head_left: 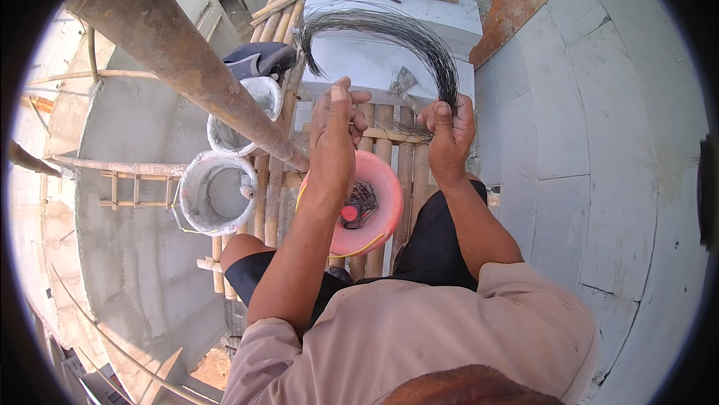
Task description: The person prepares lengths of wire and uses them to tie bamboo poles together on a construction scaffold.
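The bundle of thin wire (391, 23) has no single straight axis: from its gathered end at the right, it rises away from the person, arches over to the left, and its loose tips hook back toward the body, near the left hand (335, 124). It hangs over the white blocks (348, 59), beyond the pink bucket (390, 210). The right hand (454, 132) is closed around the gathered end, thumb upright against the strands, a few fine wires straying out on its left side. The left hand is half open, thumb raised and fingers loosely bent toward the right; whether it pinches a strand, I cannot tell. The wire is dark grey to black, packed tight near the right grip and fanning into separate hair-thin lines along the arch, with uneven, frayed-looking tips.
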A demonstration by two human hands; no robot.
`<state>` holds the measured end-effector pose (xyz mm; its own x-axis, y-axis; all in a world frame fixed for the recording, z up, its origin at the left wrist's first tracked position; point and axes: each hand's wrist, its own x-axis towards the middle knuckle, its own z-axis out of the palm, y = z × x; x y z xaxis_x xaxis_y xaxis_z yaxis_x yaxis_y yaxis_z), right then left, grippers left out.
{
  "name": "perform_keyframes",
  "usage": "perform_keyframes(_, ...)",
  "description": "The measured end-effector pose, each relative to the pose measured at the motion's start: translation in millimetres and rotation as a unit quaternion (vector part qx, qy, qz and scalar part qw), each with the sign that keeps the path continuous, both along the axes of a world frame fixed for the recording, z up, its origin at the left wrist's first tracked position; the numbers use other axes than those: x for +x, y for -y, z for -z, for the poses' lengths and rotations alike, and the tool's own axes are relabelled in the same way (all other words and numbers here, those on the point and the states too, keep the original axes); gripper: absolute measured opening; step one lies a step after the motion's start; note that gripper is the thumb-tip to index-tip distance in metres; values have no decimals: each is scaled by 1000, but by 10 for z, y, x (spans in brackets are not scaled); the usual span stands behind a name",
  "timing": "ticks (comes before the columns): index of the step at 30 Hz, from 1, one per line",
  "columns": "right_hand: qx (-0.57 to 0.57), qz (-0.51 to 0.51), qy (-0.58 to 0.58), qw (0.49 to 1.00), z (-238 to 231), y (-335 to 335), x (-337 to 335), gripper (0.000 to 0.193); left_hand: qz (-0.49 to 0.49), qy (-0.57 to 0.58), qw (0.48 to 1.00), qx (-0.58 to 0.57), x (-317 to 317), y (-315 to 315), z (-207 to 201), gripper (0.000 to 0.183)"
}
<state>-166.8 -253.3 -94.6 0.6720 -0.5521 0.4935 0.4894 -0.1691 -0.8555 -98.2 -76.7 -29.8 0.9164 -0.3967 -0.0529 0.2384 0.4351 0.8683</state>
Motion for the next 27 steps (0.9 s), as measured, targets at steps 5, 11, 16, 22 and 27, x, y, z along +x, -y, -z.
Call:
perform_keyframes(5,-74,-28,-62,995,108,-134,-310,20,96,-118,955,-253,704,258,-85,45)
perform_keyframes(11,-278,27,-67,958,-340,148,-478,39,94,-167,960,-203,657,411,141,22)
perform_keyframes(16,-341,59,-206,915,-1122,83,-133,35,88,-100,984,-117,400,526,81,15)
perform_keyframes(22,-276,-50,-296,913,-1235,246,244,23,91,-69,989,-90,202,596,-50,11)
perform_keyframes(27,-33,-78,-320,943,-1346,279,164,16,101,-32,990,-97,224,654,-60,12)
